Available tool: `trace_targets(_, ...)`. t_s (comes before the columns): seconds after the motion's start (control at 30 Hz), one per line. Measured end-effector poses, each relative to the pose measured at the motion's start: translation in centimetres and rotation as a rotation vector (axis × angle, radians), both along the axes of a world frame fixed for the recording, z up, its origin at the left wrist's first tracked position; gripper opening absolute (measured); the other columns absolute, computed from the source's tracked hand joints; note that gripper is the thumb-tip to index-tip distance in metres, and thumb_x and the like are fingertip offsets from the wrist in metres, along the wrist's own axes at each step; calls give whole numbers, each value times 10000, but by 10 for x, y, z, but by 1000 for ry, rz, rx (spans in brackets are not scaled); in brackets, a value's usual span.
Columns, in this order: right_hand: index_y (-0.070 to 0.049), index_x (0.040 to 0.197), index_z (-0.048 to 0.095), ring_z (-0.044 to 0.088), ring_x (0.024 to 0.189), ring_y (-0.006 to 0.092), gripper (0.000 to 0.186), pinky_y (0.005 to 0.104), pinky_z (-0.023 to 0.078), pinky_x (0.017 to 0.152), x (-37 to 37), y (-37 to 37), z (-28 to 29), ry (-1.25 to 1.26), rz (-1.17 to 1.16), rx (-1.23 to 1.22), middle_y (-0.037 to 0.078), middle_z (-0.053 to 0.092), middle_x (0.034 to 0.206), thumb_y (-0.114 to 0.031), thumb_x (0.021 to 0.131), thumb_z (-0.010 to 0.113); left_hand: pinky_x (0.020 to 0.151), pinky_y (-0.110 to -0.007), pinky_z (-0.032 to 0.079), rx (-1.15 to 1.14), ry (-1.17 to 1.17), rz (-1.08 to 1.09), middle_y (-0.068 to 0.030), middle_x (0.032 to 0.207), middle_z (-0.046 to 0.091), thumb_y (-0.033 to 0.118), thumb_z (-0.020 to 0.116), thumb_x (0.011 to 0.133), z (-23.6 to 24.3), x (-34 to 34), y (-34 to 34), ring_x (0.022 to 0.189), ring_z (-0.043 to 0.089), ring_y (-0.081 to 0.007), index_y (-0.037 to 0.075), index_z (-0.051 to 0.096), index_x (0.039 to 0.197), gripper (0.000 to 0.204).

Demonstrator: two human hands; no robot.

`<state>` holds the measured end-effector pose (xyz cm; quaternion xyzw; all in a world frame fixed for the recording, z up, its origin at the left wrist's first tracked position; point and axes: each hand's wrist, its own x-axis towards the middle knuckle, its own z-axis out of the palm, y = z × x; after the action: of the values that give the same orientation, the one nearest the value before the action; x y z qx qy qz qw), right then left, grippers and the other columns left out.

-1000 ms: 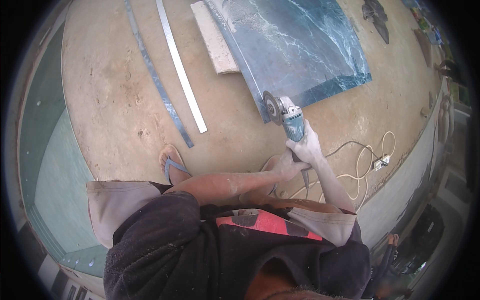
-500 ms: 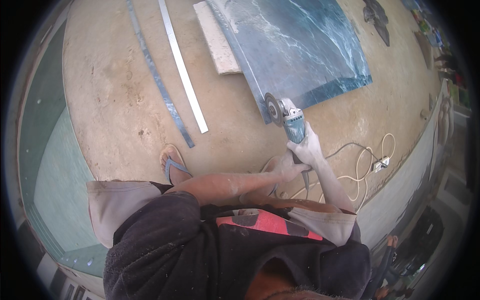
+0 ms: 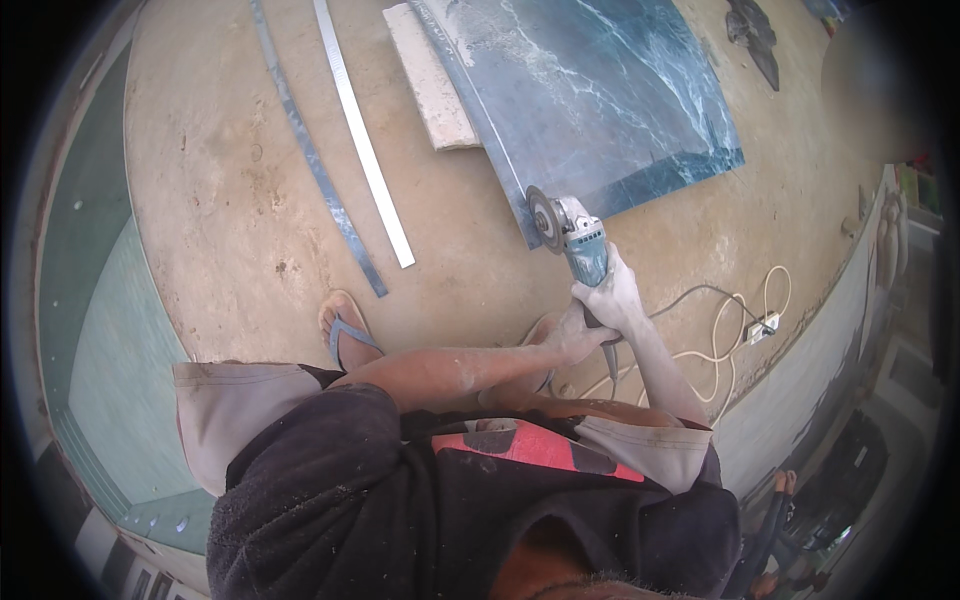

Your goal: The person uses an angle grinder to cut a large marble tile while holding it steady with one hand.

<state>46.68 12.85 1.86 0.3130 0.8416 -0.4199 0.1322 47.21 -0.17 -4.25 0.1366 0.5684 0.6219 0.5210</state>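
Note:
Both my hands grip a teal angle grinder (image 3: 588,255) in front of me. My right hand (image 3: 617,292), coated in pale dust, wraps around its body. Closer to me, my left hand (image 3: 575,335) is closed on the rear end of the tool. The grinder's cutting disc (image 3: 545,217) stands on edge at the near left corner of a blue marbled slab (image 3: 610,100). A thin pale line runs along the slab's left margin toward the disc. Whether the disc is spinning I cannot tell.
A pale block (image 3: 435,85) juts from under the slab's left side. Farther left lie a white metal straightedge (image 3: 365,140) and a narrow blue marbled strip (image 3: 318,165). A cream extension cord (image 3: 715,350) loops to a power socket (image 3: 762,328) at right. Dark cloth (image 3: 755,40) lies beyond the slab.
The grinder and both hands hold nearly the same place at the slab's corner. A blurred grey shape now covers part of the upper right edge of the view.

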Motion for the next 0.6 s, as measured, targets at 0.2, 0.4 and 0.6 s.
trace_targets(0.2,5,1336,478,690,1057,457,720,474,548,903,-5,0,2,0,9,17,298,704,1080,-264,738,776,1079,-423,461,-23,46,26,-222,1351,569,295,841,775,-10,2,1,1273,576,-324,-46,329,1465,924)
trace_targets(0.4,5,1379,459,685,1077,455,759,465,547,918,-9,1,1,5,22,31,303,696,1115,-259,740,772,1027,-407,498,-48,93,96,-204,1275,644,300,815,808,0,-1,0,1196,640,-300,-49,439,1416,795)
trace_targets(0.6,26,1302,519,699,1064,415,672,445,547,911,-18,-1,7,27,0,22,276,697,1102,-223,732,773,1039,-410,491,49,44,109,-199,1299,611,263,825,798,-3,-8,2,1225,611,-294,-39,394,1436,828)
